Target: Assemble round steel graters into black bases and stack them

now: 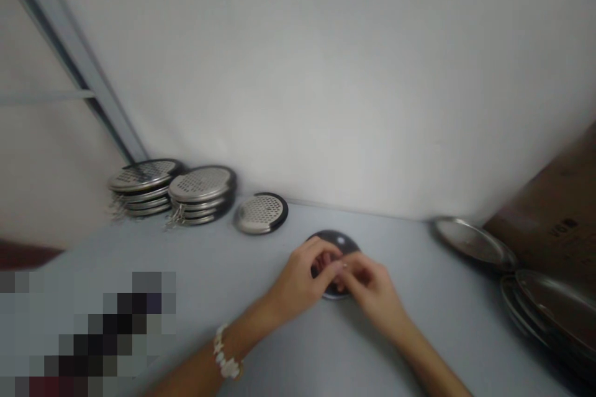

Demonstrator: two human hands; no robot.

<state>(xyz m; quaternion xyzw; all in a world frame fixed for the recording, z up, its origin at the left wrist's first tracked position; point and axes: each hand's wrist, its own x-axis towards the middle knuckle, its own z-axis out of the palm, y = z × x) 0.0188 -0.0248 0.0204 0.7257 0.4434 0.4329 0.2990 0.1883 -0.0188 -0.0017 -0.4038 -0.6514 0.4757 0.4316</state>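
Left hand [298, 279] and right hand [370, 282] pinch together around a dark round disc [336, 239] at lower centre of the frame; perforated steel lids [202, 185] sit stacked left of centre.

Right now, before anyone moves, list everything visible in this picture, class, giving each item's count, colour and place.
Stacks of perforated round covers: 2, silver, against the wall.
Perforated cover: 1, silver, black rim, right of the stacks.
Round disc: 1, dark, under the hands.
Steel pans: several, silver, far right.
Cardboard box: 1, brown, right corner.
Table: 1, pale grey, below everything.
Wall: 1, white, behind.
Left hand: 1, on the disc, white bracelet.
Right hand: 1, on the disc.
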